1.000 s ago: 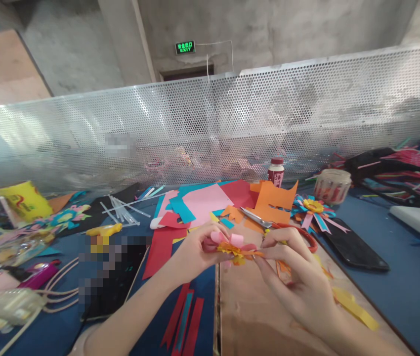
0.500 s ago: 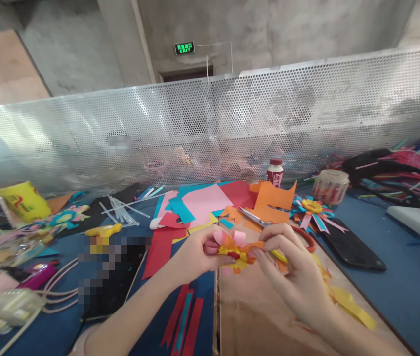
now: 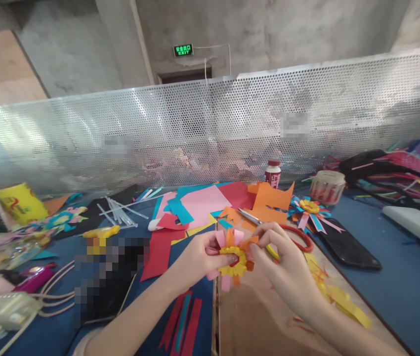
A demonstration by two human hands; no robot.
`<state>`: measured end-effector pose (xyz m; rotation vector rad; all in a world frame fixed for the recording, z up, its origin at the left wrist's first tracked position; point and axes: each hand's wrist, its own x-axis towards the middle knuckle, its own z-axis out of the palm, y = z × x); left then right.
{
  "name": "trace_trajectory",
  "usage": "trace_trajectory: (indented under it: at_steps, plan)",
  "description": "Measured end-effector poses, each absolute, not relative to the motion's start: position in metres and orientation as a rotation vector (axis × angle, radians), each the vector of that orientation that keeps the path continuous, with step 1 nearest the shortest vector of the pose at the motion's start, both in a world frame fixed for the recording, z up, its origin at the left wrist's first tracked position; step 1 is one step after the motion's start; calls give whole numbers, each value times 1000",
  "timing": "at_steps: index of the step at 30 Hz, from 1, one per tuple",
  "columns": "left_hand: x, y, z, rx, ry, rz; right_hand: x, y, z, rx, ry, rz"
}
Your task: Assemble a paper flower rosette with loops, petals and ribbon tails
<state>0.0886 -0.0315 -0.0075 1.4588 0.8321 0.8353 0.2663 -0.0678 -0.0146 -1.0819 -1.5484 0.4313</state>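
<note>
Holding a round, layered paper flower of yellow, orange and pink (image 3: 238, 268) in the left hand (image 3: 197, 253), above the brown-and-blue counter's (image 3: 247, 321) near middle. Seemingly pinching an orange paper piece (image 3: 248, 243) at its right edge in the right hand (image 3: 283, 258), though partly hidden.

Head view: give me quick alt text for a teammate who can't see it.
A paper flower with a yellow ring and pink and orange petals sits in the left-hand grip, while the right-hand grip pinches an orange petal. Scissors and coloured paper lie beyond it; to the right are a phone and a second flower.
</note>
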Motion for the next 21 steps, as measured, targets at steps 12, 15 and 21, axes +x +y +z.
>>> trace_trajectory:
  at_steps: [12,15,21]
  plan:
    - [94,-38,-2,1382,841,857,263,-66,-13,-1107,-1523,547]
    - [94,-37,-2,1383,849,859,264,-65,-14,-1104,-1516,561]
    - [93,-38,-3,1383,818,861,265,-64,-15,-1068,-1509,577]
